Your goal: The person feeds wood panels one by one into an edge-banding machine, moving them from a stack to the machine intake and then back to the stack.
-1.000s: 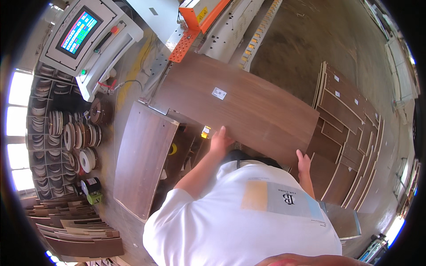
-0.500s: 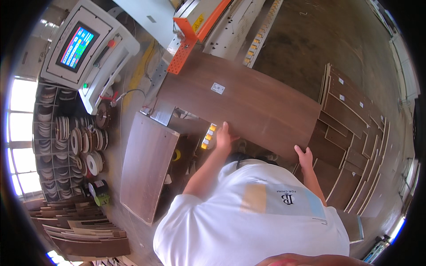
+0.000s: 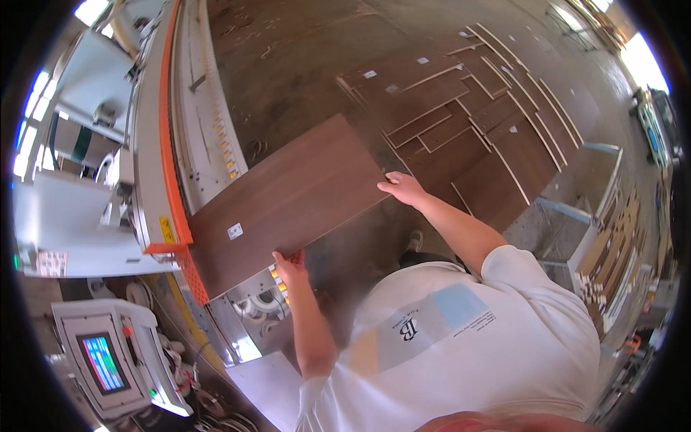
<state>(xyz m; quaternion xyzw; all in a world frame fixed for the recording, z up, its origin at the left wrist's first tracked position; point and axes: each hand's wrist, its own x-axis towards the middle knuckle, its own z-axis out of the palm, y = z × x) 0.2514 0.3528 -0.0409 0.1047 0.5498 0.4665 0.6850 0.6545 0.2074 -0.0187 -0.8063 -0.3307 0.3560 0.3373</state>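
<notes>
A long brown wood-grain panel (image 3: 302,194) lies level in front of me, with a small white label (image 3: 235,231) on its upper face. Its far left end reaches the orange guard (image 3: 188,263) of a long machine. My left hand (image 3: 291,268) grips the near edge, thumb on top and fingers underneath. At the panel's right end, my right hand (image 3: 403,189) holds the corner, thumb above, its other fingers partly hidden. Yellow rollers (image 3: 280,282) show just below the panel beside my left hand.
Stacked brown panels (image 3: 461,122) stand to the right. The machine's bed with a roller row (image 3: 223,155) runs away at the left. A control box with a lit screen (image 3: 102,362) is at the lower left. Cut strips (image 3: 612,252) are piled at the far right.
My view has swung right, so the machine and control box sit farther left and lower. The panel appears tilted the other way; both hands still hold it.
</notes>
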